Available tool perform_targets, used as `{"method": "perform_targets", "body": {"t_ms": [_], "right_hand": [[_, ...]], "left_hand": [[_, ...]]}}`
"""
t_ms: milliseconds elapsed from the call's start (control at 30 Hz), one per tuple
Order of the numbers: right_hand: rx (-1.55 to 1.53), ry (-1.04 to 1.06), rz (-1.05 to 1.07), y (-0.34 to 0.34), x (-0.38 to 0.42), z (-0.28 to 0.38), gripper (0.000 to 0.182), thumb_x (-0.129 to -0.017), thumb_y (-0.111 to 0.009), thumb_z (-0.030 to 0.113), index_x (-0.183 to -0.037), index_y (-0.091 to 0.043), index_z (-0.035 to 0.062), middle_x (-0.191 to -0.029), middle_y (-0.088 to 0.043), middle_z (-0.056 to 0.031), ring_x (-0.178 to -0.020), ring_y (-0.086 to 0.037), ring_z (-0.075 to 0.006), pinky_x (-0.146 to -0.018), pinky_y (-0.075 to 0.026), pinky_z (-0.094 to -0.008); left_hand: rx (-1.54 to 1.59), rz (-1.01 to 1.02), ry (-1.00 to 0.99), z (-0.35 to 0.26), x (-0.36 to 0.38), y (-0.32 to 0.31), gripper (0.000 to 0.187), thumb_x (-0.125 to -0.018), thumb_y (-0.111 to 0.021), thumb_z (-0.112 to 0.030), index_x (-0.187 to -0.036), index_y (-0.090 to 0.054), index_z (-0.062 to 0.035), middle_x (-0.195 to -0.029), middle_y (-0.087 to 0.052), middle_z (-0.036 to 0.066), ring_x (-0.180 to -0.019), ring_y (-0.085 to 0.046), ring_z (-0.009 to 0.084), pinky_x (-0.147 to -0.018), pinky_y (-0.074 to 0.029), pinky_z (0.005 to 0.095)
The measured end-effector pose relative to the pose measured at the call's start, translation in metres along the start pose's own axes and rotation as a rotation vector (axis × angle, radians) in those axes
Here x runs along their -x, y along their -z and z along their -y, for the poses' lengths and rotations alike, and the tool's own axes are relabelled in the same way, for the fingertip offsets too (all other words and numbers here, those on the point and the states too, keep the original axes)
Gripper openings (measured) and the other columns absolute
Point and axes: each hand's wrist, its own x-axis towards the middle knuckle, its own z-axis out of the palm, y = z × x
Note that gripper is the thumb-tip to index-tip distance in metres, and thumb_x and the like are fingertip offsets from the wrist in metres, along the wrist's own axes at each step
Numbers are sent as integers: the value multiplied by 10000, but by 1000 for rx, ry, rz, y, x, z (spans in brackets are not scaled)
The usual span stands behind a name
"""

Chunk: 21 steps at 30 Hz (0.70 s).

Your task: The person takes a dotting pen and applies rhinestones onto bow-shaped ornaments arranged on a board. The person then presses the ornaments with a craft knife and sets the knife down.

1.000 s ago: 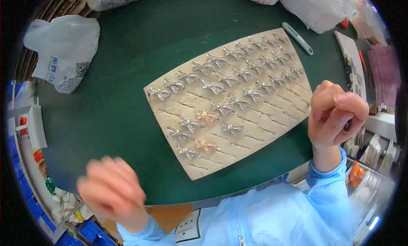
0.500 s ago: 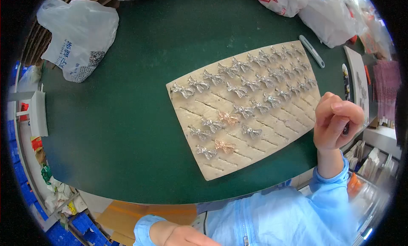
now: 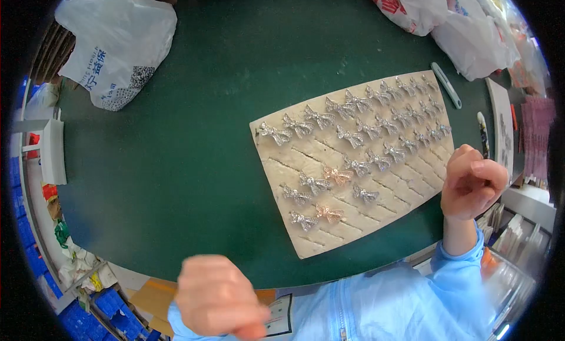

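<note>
So, far left there are some blue bins (image 3: 76,320) down low, then a white plastic bag (image 3: 126,37) with blue writing up at the back of the green table (image 3: 159,164). Left hand (image 3: 218,297) is at the near edge, in front of the table, fingers bent in but pretty blurry, so I can't tell how tight it is or if it's got anything.

Right of that hand and further back, the cream board (image 3: 303,247) lies flat on the table, kinda slanted, with slits all over it. Silver bows (image 3: 319,117) sit on it in slanting rows, mostly toward the back, plus two rose-gold bows (image 3: 338,176) nearer its left side. Slits show bare across the near right part.

Printed plastic bags (image 3: 477,43) are bunched up back right, and a pale slim tool (image 3: 446,85) lies just beside the board's far right corner. Right hand (image 3: 474,185) is by the board's right edge, fingers curled in narrow; can't see if something's inside. A dark pen-like thing (image 3: 482,135) is just behind it, then a pink stack (image 3: 535,135) furthest right.
</note>
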Motion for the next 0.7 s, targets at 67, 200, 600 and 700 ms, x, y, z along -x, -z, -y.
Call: {"method": "perform_targets", "body": {"t_ms": [67, 200, 600, 700], "right_hand": [[-46, -19, -47, -3, 0, -1, 410, -934, -386, 465, -1033, -486, 80, -520, -413, -21, -447, -312, -102, -445, -225, -247], [-67, -17, -67, -1, 0, -6, 504, -916, -353, 532, -1027, -484, 58, -534, -424, -29, -458, -340, -113, -464, -245, -251], [40, -37, -40, 4, -3, -6, 501, -903, -391, 523, -905, -503, 35, -608, -500, -45, -514, -424, -124, -496, -311, -257], [70, -10, -39, 3, -5, -7, 433, -908, -445, 460, -887, -499, 32, -611, -504, -46, -519, -433, -123, -491, -322, -257]], "left_hand": [[-260, 79, -86, 12, -15, 10, 232, -844, -618, -311, -793, -623, -85, -486, -443, -46, -383, -428, 100, -361, -302, 236], [-389, 251, -100, 32, -35, 19, 144, -821, -625, -205, -796, -648, -65, -488, -423, -20, -375, -407, 112, -359, -281, 246], [-293, 327, -45, 61, -28, 9, 206, -782, -551, -139, -894, -693, -40, -471, -390, -2, -365, -387, 127, -359, -287, 254], [-296, 345, -35, 61, -28, 8, 218, -790, -546, -156, -904, -694, -43, -471, -388, -4, -366, -385, 126, -360, -288, 256]]}}
